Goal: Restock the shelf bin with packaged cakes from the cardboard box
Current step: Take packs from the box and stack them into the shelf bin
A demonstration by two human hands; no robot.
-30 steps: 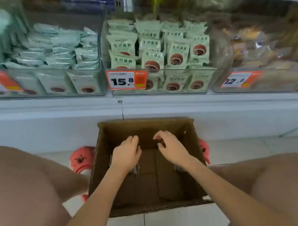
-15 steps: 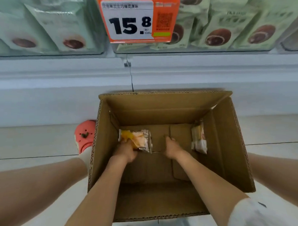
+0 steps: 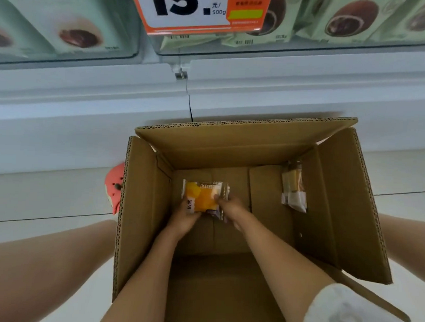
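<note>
A: Nearest entry first. We log both forearms reaching down into the open cardboard box [image 3: 337,213] on the pale tiled floor [image 3: 48,198]. A white sleeve [image 3: 350,312] shows at the lower right.

B: Hands?

A: The left hand [image 3: 184,217] and the right hand [image 3: 230,207] meet on 1 packaged cake [image 3: 201,199] low in the box, near its bottom. We see left fingers curled under its near left edge, and right fingers with the thumb pinching its right side. So both hands grasp the same packet.

B: Any writing on it?

A: It is a clear wrapper with an orange-yellow picture. White characters run along its top and a short vertical mark sits at its left, but we cannot read either.

B: Anything else in the box?

A: A second packet [image 3: 293,187] leans against the right wall, well apart from the hands. Its print is too small to read.

B: Beyond the box?

A: A red clog [image 3: 113,188] shows just left of the box. Above stands the white shelf front [image 3: 281,86], then clear shelf bins [image 3: 65,57] of pale green packets [image 3: 337,18] picturing a round brown cake. An orange and white price tag [image 3: 200,11] reads "15." with the last digit cut off, then "元/500g".
</note>
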